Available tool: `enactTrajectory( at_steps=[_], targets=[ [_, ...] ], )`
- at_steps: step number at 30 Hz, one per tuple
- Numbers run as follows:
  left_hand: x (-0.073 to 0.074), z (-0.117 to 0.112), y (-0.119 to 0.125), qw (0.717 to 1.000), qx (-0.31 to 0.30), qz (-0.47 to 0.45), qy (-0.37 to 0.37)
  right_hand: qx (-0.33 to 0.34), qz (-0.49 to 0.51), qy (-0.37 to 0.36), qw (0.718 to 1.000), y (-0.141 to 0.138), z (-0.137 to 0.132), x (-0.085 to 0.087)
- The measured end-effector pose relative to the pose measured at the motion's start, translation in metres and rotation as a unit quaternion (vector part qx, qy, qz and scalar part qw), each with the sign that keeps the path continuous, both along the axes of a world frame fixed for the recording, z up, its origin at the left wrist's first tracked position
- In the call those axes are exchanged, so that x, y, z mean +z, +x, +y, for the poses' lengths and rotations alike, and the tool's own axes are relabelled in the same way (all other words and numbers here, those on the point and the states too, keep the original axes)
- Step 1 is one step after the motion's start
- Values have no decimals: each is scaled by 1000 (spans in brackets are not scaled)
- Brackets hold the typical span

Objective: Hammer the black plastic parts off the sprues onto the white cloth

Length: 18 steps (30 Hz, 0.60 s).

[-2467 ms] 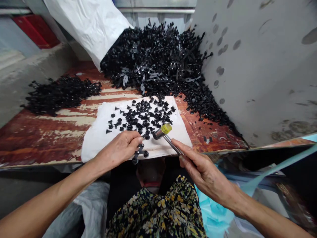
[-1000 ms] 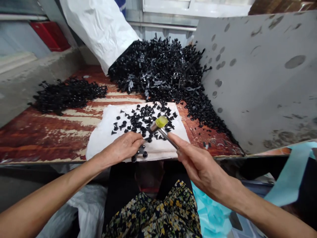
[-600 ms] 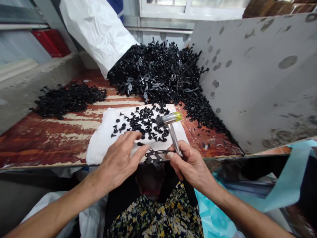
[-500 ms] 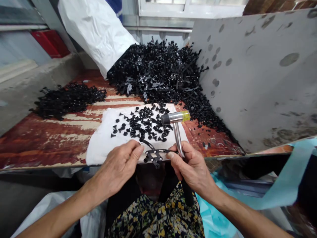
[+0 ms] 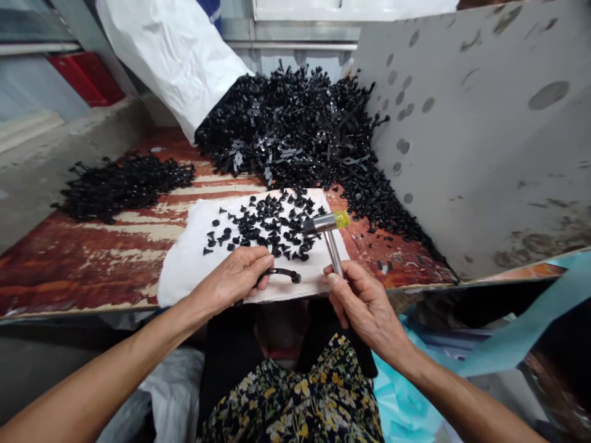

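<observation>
My left hand (image 5: 237,274) is closed around a black linkage part (image 5: 285,272); one curved arm with a round knob at its end sticks out to the right, and the rest is hidden by the fingers. In my right hand (image 5: 360,295) is a mallet (image 5: 329,224) with a metal head, one dark face and one yellow face. Its handle stands up out of my fingers, head over the white cloth (image 5: 184,271). Many small black plugs (image 5: 272,224) with flat round heads lie loose on that cloth, just beyond both hands.
A large heap of black linkage parts (image 5: 295,123) spills from a white sack (image 5: 175,61) at the back. A smaller black pile (image 5: 124,187) lies at the left on the worn red table (image 5: 87,258). A grey spotted board (image 5: 471,135) stands along the right.
The linkage part has passed out of my right fingers and is now held by my left hand alone, turned with one arm pointing right. The mallet stays in my right hand, slightly tilted.
</observation>
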<state>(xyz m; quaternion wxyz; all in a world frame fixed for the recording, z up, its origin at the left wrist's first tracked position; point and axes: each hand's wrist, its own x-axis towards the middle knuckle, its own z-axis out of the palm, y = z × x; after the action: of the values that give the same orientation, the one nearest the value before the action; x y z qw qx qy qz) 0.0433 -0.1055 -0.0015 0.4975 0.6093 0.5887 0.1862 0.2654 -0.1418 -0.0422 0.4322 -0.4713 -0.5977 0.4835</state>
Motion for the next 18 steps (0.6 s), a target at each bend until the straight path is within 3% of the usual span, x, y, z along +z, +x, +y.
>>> enactTrajectory(
  at_steps=[8, 18],
  targets=[
    [2, 7, -1, 999, 9, -7, -36, 9, 13, -50, 999, 5, 0, -6],
    [-2, 7, -6, 999, -2, -4, -36, 11, -5, -30, 999, 8, 1, -8]
  ],
)
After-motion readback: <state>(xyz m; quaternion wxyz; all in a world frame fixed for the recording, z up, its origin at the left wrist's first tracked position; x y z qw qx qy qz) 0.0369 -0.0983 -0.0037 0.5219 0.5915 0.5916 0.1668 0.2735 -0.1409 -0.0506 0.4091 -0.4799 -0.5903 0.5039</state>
